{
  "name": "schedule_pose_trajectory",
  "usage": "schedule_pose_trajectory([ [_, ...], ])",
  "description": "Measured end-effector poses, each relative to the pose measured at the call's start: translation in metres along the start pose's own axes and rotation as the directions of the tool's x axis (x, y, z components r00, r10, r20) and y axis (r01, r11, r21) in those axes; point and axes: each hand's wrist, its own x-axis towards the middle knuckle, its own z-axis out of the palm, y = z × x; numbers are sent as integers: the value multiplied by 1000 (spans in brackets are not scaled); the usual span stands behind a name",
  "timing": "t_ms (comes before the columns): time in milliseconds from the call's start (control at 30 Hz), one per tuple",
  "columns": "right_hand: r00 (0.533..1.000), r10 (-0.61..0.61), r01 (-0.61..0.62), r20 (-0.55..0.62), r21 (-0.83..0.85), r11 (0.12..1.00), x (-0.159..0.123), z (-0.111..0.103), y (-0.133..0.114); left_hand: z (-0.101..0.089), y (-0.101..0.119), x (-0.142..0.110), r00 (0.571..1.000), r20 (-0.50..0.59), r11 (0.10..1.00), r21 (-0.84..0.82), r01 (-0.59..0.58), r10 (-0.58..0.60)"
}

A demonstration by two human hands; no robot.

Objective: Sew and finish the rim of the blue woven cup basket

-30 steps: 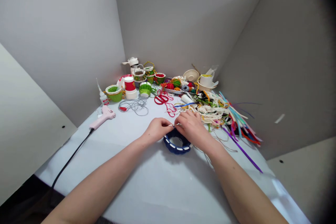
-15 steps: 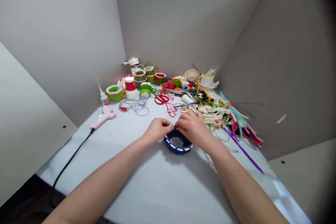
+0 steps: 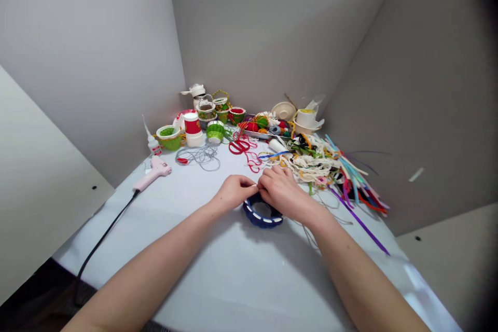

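Note:
A round dark-blue woven basket point(image 3: 263, 221) with white strips showing through its rim rests on the table in front of me. My left hand point(image 3: 232, 192) pinches the far left part of its rim, thumb and fingers together. Right beside it, my right hand point(image 3: 280, 190) is closed at the far rim, its fingertips almost meeting the left ones. A small bit of white shows between the two hands. The right fingers cover the far right side of the basket, so what they grip there is partly hidden.
A pink glue gun point(image 3: 153, 174) with a black cord lies left, near a glue bottle point(image 3: 154, 145). Red scissors point(image 3: 239, 147), grey cord point(image 3: 198, 157) and small green baskets point(image 3: 169, 140) stand further back. Yarn scraps point(image 3: 311, 163) and a purple strip point(image 3: 360, 222) lie right.
My right hand has shifted slightly left along the far rim, closer to the left fingertips. The left hand and the basket stay nearly in place.

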Motion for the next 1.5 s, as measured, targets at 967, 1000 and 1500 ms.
schedule_pose_trajectory([
  [967,961,232,-272,150,664,696,0,11,25,-2,3,-3,1000,8,1000,-10,-11,12],
  [1000,958,240,-283,159,666,690,-1,11,24,-2,4,-3,1000,12,1000,-18,-11,11],
  [1500,961,260,-226,94,811,540,2,29,26,-3,7,6,999,49,995,99,-23,18],
])
